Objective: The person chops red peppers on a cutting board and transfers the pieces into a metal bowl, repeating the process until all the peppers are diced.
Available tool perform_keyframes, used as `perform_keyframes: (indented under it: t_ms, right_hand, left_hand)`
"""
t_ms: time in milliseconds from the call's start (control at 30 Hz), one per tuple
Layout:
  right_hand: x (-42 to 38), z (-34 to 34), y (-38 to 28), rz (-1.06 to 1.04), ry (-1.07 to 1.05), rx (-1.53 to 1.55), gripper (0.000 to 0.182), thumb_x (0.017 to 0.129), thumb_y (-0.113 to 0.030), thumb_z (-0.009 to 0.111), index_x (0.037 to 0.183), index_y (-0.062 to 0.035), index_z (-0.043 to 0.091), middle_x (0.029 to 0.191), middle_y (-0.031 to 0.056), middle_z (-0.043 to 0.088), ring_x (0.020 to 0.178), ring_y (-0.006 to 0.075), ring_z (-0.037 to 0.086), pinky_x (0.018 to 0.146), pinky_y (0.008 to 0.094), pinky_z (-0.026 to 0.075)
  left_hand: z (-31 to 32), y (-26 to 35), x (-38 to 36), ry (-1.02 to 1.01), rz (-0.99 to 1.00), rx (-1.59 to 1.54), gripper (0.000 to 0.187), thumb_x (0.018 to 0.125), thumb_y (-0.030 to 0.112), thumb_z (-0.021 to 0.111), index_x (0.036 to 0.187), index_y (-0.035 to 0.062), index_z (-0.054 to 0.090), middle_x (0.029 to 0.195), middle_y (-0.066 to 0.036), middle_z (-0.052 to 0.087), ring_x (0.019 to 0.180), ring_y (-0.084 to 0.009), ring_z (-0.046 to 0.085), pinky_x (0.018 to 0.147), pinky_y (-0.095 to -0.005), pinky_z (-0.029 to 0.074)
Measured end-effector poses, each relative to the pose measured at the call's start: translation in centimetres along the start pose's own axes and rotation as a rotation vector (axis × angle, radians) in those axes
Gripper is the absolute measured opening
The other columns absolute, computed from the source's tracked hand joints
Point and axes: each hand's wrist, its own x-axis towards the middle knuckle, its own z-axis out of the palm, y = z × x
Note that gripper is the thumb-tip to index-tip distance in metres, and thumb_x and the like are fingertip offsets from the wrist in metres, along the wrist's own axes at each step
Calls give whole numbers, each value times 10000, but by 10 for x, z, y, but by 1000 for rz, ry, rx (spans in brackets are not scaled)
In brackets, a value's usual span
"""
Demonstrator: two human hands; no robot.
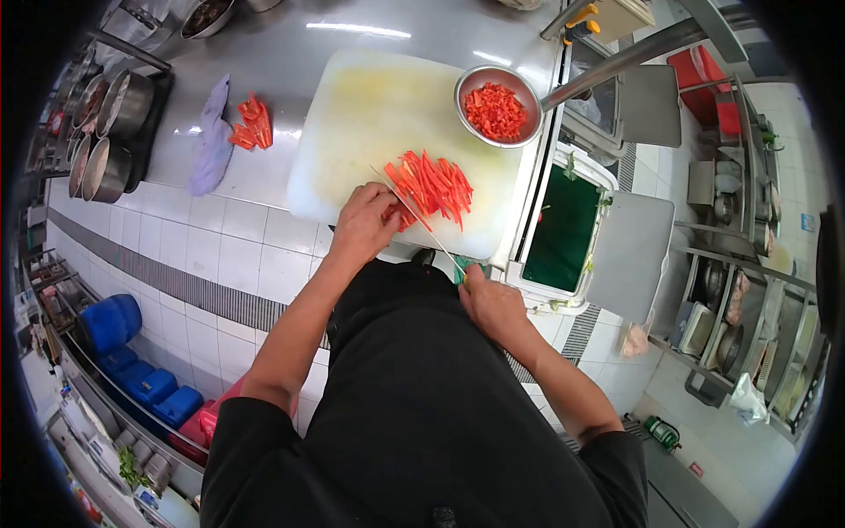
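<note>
My right hand [490, 304] is closed around the handle of a knife [437, 239], whose thin blade slants up and left across the near edge of the white cutting board [361, 123]. The fingers of my left hand [363, 227] are curled down beside the blade, pressing on red pepper strips partly hidden under them. On the blade's other side lies a loose pile of red pepper strips [444, 187]. A metal bowl [535, 123] at the board's far right corner holds diced red pepper [495, 110].
Left of the board lie larger red pepper pieces [254, 121] and a lavender cloth [209, 141] on the steel counter [273, 53]. An open bin [554, 229] stands to the right below a metal rail [651, 53]. Several metal pots [107, 167] stand far left.
</note>
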Motion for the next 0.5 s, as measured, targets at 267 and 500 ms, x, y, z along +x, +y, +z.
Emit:
perform_keyframes:
  t_ms: [267,500]
  right_hand:
    - [32,-25,-17,-113,46,51,262,1033,-272,607,1076,-35,503,713,197,706,682,441,710,639,564,556]
    - [-7,-22,-9,38,-88,-9,246,1039,-258,596,1071,-34,501,723,213,702,696,437,713,640,568,553]
  left_hand:
    - [-4,3,-2,11,7,16,203,847,79,782,1033,14,730,1130,-111,658,1045,-307,656,912,-397,551]
    - [0,1,-1,29,13,4,179,843,78,782,1005,18,734,1129,-112,654,1057,-314,649,915,-402,545]
